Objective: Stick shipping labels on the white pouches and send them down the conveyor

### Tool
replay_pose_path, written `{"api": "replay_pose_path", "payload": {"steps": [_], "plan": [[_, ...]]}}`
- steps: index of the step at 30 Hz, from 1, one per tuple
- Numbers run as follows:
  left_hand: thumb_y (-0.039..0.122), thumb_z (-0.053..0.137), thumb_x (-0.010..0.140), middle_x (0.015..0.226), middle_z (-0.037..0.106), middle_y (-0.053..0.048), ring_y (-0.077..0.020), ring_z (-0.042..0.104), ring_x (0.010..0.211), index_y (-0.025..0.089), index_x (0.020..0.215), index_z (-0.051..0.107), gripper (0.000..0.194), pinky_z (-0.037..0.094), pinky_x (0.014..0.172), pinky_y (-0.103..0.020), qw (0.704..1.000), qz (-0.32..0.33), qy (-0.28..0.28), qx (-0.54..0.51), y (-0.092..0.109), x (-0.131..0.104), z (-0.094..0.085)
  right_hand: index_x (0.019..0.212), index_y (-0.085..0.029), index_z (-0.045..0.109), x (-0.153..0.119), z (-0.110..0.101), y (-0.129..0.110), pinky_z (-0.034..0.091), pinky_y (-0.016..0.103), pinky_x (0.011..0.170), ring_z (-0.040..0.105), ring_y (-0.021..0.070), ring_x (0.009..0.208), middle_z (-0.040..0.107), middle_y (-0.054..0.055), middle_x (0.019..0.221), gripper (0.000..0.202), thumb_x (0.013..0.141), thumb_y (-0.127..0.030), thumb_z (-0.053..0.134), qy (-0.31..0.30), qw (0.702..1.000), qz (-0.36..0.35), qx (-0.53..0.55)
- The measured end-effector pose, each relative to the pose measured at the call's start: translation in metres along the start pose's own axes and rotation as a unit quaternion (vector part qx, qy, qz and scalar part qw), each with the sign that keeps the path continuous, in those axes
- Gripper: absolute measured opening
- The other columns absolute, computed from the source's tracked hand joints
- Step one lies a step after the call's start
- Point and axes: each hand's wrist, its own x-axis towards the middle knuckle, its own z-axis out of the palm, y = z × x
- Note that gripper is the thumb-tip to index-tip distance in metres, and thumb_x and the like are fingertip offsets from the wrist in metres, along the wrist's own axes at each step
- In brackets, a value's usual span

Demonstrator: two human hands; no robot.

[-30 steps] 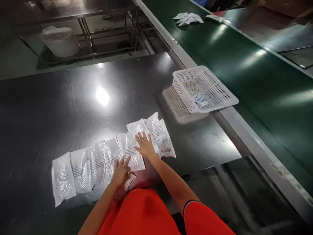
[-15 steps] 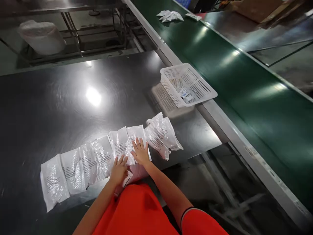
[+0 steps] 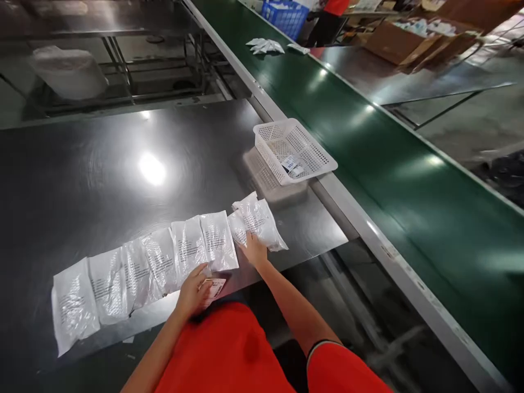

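Several white plastic packets with printed text [image 3: 188, 245] lie in an overlapping row along the near edge of the metal table. My left hand [image 3: 193, 292] is at the row's near edge, fingers curled round a white barcode label [image 3: 215, 287]. At the right end, apart from the row, a small stack of packets [image 3: 258, 221] lies at a slant. My right hand [image 3: 254, 251] is at the near side of this stack, its fingers closed on a packet's lower edge; the fingertips are partly hidden.
A white perforated basket [image 3: 262, 131] with a few small packets inside sits tilted on the conveyor's side rail [image 3: 356, 210]. Beyond it runs a green conveyor belt [image 3: 368, 164] carrying white packets [image 3: 265, 46]. Across the belt are a blue crate [image 3: 284, 19], cardboard boxes [image 3: 393, 43] and a person.
My right hand has moved right, from lying spread on the row to the stack at its end. My left hand has curled round the label. The view has shifted slightly.
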Motion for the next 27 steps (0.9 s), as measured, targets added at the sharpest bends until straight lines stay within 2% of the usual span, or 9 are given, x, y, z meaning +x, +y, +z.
{"api": "replay_pose_path", "payload": {"steps": [2,5,7,10,12,16,20,23,27], "plan": [[0.023,0.052,0.088,0.141,0.055,-0.013,-0.0251,0.057,0.124,0.020,0.068,0.060,0.022,0.050,0.100,-0.042,1.000,-0.007,0.003,0.000,0.014,0.010,0.013,0.138,-0.015,0.044,0.002,-0.001,-0.002,0.047,0.034,0.083,0.061,0.0254,0.100,0.060,0.016,0.120,0.052,0.095,-0.045,0.042,-0.009,0.999,-0.011,0.046],[0.020,0.054,0.087,0.143,0.054,-0.013,-0.0261,0.056,0.125,0.019,0.067,0.061,0.021,0.048,0.102,-0.042,1.000,-0.004,0.002,0.029,0.038,0.037,0.037,0.138,-0.018,0.047,0.001,0.002,0.007,0.044,0.036,0.092,0.057,0.0259,0.111,0.058,0.017,0.124,0.046,0.099,-0.038,0.032,-0.019,0.995,-0.030,0.091],[0.020,0.056,0.086,0.148,0.048,-0.012,-0.0295,0.046,0.134,0.018,0.067,0.062,0.020,0.042,0.109,-0.045,0.998,0.011,-0.010,0.066,0.058,0.060,0.055,0.143,-0.022,0.042,-0.001,0.006,0.021,0.042,0.044,0.097,0.047,0.0307,0.126,0.047,0.019,0.140,0.048,0.098,-0.038,0.033,-0.027,0.993,-0.055,0.100],[0.017,0.062,0.081,0.155,0.037,-0.010,-0.0352,0.028,0.144,0.017,0.071,0.067,0.011,0.028,0.115,-0.054,0.990,0.019,-0.070,0.122,0.085,0.091,0.081,0.145,-0.032,0.038,0.001,0.010,0.042,0.039,0.056,0.097,0.028,0.0375,0.139,0.026,0.015,0.155,0.049,0.097,-0.043,0.036,-0.047,0.988,-0.081,0.124],[0.013,0.065,0.076,0.155,0.036,-0.011,-0.0370,0.026,0.145,0.017,0.073,0.069,0.006,0.024,0.115,-0.058,0.985,-0.002,-0.109,0.132,0.097,0.104,0.094,0.140,-0.029,0.045,0.005,0.012,0.050,0.041,0.051,0.097,0.035,0.0346,0.136,0.032,0.015,0.153,0.045,0.097,-0.036,0.037,-0.054,0.983,-0.066,0.163],[0.007,0.066,0.069,0.154,0.039,-0.010,-0.0368,0.022,0.146,0.017,0.070,0.068,0.010,0.018,0.116,-0.061,0.989,-0.067,-0.114,0.071,0.095,0.108,0.109,0.127,-0.012,0.054,0.018,0.010,0.046,0.049,0.031,0.081,0.063,0.0242,0.103,0.054,0.020,0.128,0.040,0.089,-0.022,0.049,-0.086,0.967,0.039,0.235],[0.017,0.062,0.076,0.149,0.047,-0.005,-0.0290,0.025,0.146,0.020,0.067,0.066,0.010,0.023,0.118,-0.052,0.992,-0.095,-0.080,0.000,0.080,0.103,0.110,0.095,-0.014,0.067,0.023,0.006,0.034,0.043,0.026,0.064,0.065,0.0204,0.076,0.068,0.010,0.089,0.018,0.087,-0.024,0.054,-0.151,0.958,0.008,0.242],[0.024,0.058,0.081,0.148,0.049,-0.006,-0.0252,0.027,0.146,0.021,0.073,0.067,0.012,0.026,0.119,-0.046,0.992,-0.111,-0.049,-0.041,0.075,0.100,0.113,0.085,-0.017,0.067,0.020,0.000,0.036,0.040,0.026,0.066,0.063,0.0192,0.079,0.068,0.009,0.089,0.021,0.091,-0.024,0.047,-0.133,0.960,-0.028,0.246],[0.022,0.062,0.076,0.152,0.043,-0.007,-0.0277,0.022,0.147,0.020,0.066,0.065,0.011,0.021,0.120,-0.047,0.988,-0.117,-0.039,-0.096,0.075,0.095,0.122,0.102,-0.017,0.064,0.016,-0.001,0.060,0.040,0.025,0.072,0.061,0.0177,0.090,0.067,0.010,0.101,0.032,0.095,-0.017,0.033,-0.084,0.964,-0.023,0.252]]}}
